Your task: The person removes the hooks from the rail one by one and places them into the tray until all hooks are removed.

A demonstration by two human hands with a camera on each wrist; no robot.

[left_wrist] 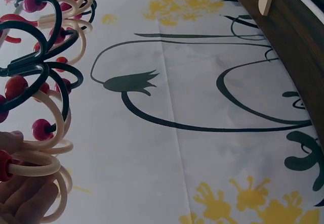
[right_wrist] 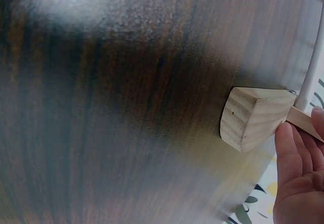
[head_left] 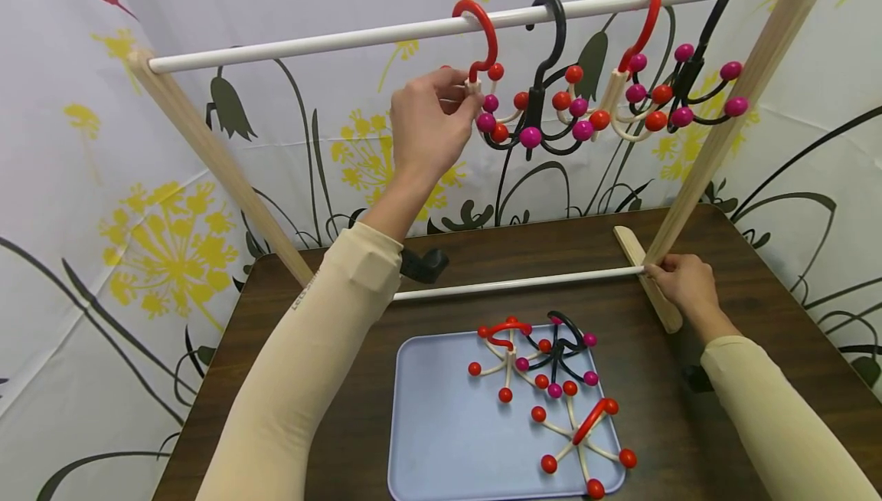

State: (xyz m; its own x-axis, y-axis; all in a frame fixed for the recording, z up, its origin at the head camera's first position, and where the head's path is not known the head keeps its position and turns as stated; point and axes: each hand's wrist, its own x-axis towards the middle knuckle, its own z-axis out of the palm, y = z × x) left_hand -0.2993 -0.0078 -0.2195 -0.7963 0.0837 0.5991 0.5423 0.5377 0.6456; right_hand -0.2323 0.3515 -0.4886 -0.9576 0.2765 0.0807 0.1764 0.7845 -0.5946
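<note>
My left hand (head_left: 430, 118) is raised to the white rail and pinches a cream hanger (head_left: 472, 86) with a red hook just below that hook. The red hook (head_left: 489, 30) curves over the rail. Red balls tip the hanger's curled cream arms (left_wrist: 43, 168), which cover part of the fingers in the left wrist view. Low on the right, my right hand (head_left: 685, 286) grips the foot of the rack's wooden upright (head_left: 703, 156), fingers and thumb on either side of it (right_wrist: 304, 123). The wooden base bar (head_left: 648, 279) lies beside the fingers.
Farther right on the rail (head_left: 310, 43) hang a black hanger (head_left: 536, 106), another red-hooked one (head_left: 613, 95) and another black one (head_left: 689, 76). A blue tray (head_left: 441, 424) on the dark table holds two red-hooked hangers (head_left: 579, 436) and one black one (head_left: 561, 348). A lower white bar (head_left: 524, 284) spans the rack.
</note>
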